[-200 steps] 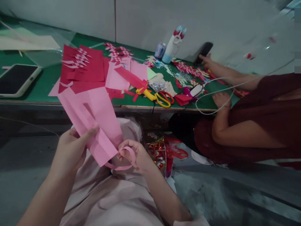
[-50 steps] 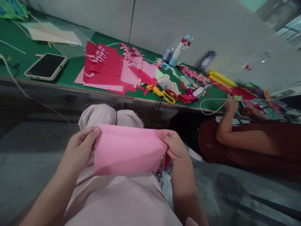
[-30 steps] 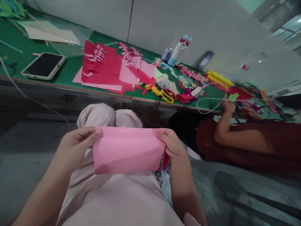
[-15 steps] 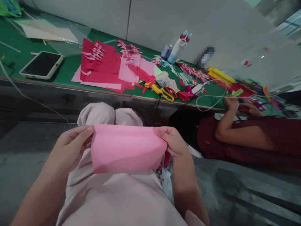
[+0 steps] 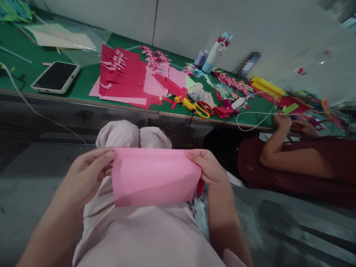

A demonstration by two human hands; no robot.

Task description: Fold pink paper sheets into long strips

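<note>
A sheet of pink paper point(image 5: 155, 178) is stretched between both hands above my lap, with a fold line along its upper edge. My left hand point(image 5: 93, 168) pinches its upper left corner between thumb and fingers. At the upper right corner, my right hand point(image 5: 204, 165) grips it the same way. Beyond my knees, red paper sheets point(image 5: 130, 70) lie on the green table point(image 5: 22, 79), with pink sheets under and beside them. Yellow-handled scissors point(image 5: 198, 109) rest near the table edge.
A phone point(image 5: 56, 76) lies at the left. Behind the scissors stand a white bottle point(image 5: 215, 55) and a small blue bottle point(image 5: 200, 58). Woven strips, a yellow object point(image 5: 268, 87) and a white cable are farther right, where another person's hands point(image 5: 282, 120) work.
The whole view has shifted slightly, so the table and hands appear a little farther right. Both hands keep the same hold on the pink paper.
</note>
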